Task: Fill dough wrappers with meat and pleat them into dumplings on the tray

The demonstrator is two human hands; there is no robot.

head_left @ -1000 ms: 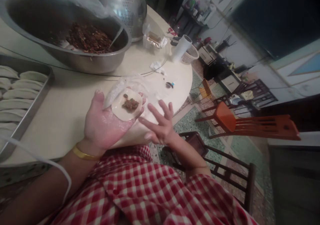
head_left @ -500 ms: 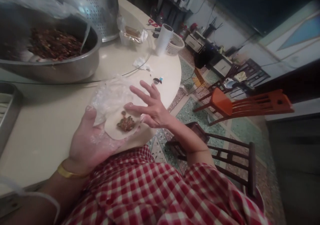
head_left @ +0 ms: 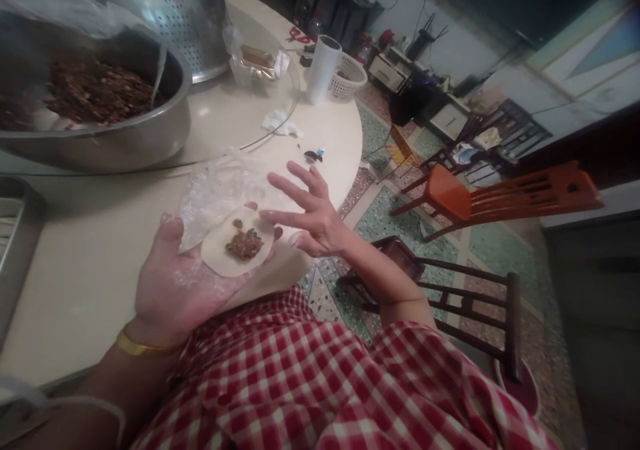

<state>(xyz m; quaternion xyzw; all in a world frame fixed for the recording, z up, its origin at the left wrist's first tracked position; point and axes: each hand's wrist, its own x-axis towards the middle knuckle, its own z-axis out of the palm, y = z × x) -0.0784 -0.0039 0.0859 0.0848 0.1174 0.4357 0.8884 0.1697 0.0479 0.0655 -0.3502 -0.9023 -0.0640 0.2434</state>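
Note:
My left hand (head_left: pixel 173 283) is palm up, dusted with flour, with its thumb raised apart. Across its palm and fingers lies a round dumpling wrapper (head_left: pixel 215 250), flat and unfolded. A small mound of meat filling (head_left: pixel 245 244) with green bits sits on the wrapper, with one little piece apart from it. My right hand (head_left: pixel 313 213) hovers at the wrapper's right edge, fingers spread and holding nothing; whether its index fingertip touches the rim, I cannot tell. Behind both hands a crumpled clear plastic bag (head_left: pixel 215 187) rests on the table.
A large steel bowl (head_left: pixel 150 137) of dark filling stands at the left, before a steel colander (head_left: pixel 195 30). Farther back are a foil-wrapped package (head_left: pixel 257 63), a white roll (head_left: pixel 324 70) and a plastic basket (head_left: pixel 350 80). A metal tray (head_left: pixel 25 217) is at the left edge; a dark chair (head_left: pixel 470 303) stands right.
My right hand has shifted slightly right, off the wrapper, so more of the wrapper's right side shows. My left hand still carries the wrapper and filling. The view has shifted a little.

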